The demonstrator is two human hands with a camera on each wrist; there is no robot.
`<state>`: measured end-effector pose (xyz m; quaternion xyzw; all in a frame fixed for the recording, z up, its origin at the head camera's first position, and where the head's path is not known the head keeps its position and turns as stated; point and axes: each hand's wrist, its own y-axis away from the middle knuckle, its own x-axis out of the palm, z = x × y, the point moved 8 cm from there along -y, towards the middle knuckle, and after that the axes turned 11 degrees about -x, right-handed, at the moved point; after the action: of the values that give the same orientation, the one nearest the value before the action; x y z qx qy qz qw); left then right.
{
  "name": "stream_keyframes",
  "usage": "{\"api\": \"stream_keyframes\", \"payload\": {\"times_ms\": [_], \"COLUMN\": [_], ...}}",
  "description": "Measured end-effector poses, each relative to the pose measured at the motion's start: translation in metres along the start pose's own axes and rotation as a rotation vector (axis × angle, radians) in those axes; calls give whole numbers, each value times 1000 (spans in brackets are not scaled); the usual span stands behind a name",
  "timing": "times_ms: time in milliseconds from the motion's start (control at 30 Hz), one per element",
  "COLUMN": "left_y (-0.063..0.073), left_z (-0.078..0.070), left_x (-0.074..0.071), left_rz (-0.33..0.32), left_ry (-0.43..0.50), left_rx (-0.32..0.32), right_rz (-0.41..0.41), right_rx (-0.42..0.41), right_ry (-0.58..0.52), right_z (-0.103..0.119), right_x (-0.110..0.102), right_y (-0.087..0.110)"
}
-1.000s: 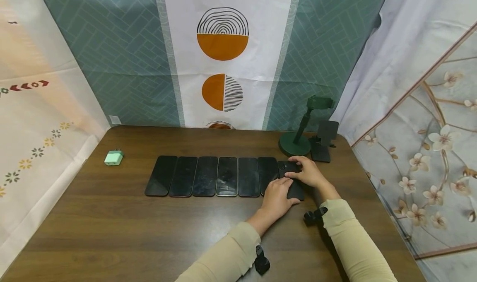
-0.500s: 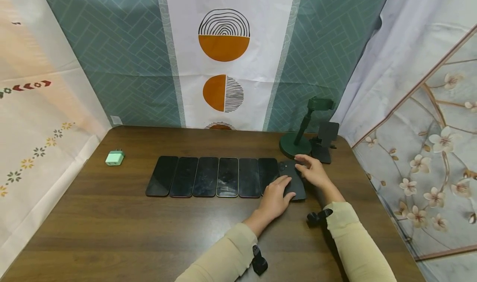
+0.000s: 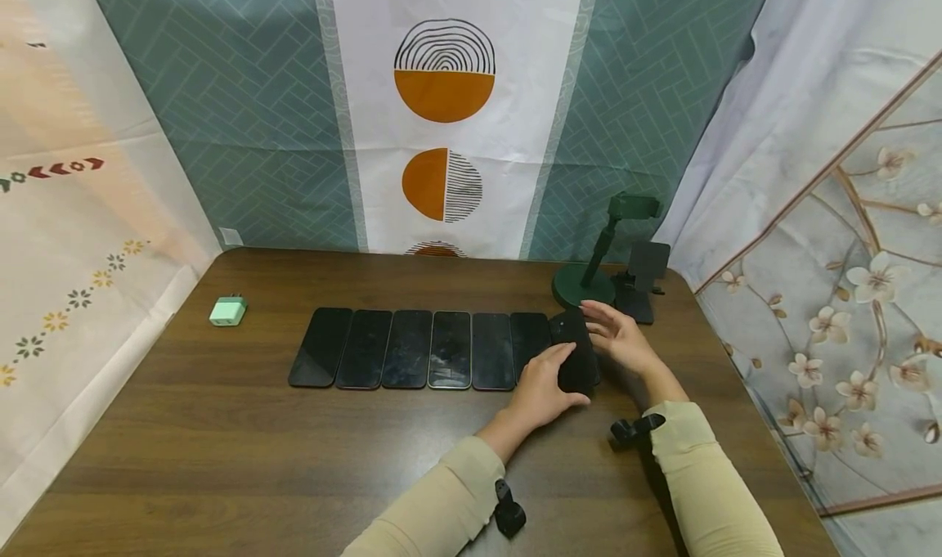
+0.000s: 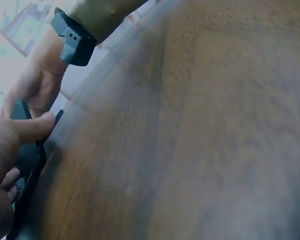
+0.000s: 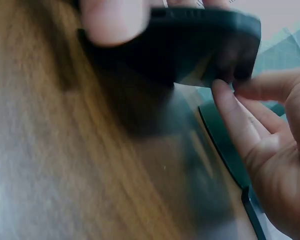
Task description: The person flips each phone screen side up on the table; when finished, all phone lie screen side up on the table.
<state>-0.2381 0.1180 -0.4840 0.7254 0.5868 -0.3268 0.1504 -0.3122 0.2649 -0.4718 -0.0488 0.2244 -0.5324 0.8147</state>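
Note:
My left hand [image 3: 543, 387] grips a black smartphone [image 3: 577, 352] at the right end of a row of phones. Its back with the camera is up, and its dark screen [image 5: 200, 65] shows from below in the right wrist view, tilted up off the table. The left thumb [image 5: 115, 22] is at its near short edge. My right hand [image 3: 624, 346] is at the phone's right side, its fingertips touching the far corner in the right wrist view. Several other black smartphones [image 3: 410, 348] lie side by side, screens up, to the left.
A green phone stand [image 3: 583, 285] with a round base and a smaller black stand [image 3: 639, 283] are at the back right, close beyond my right hand. A mint-green charger [image 3: 228, 311] lies at the far left of the wooden table [image 3: 294, 459]. Curtains surround the table.
The rightmost phone has tilted up off the table in my left hand. My right hand has let go of the phone's upper end and moved slightly right, to its side.

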Motion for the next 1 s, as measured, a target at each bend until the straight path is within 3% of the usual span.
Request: {"api": "stream_keyframes", "payload": {"times_ms": [267,500,733,900,1000], "left_y": [1,1,1,0,-1], "left_z": [0,4,6,7,9], "left_x": [-8,-11,-16,-21,-23], "left_rz": [10,0,-1,-9,-3], "left_ry": [49,54,95,122,206], "left_rx": [72,135,136,117,100], "right_rz": [164,295,297,240,210], "right_rx": [-26,45,39,14,6], "right_ry": [-33,-44,-57,13,68], "right_z": [-3,-13,-11,-10,-10], "right_x": [14,25,26,24,22], "right_y": [-3,0,-4,-9,-11]}}
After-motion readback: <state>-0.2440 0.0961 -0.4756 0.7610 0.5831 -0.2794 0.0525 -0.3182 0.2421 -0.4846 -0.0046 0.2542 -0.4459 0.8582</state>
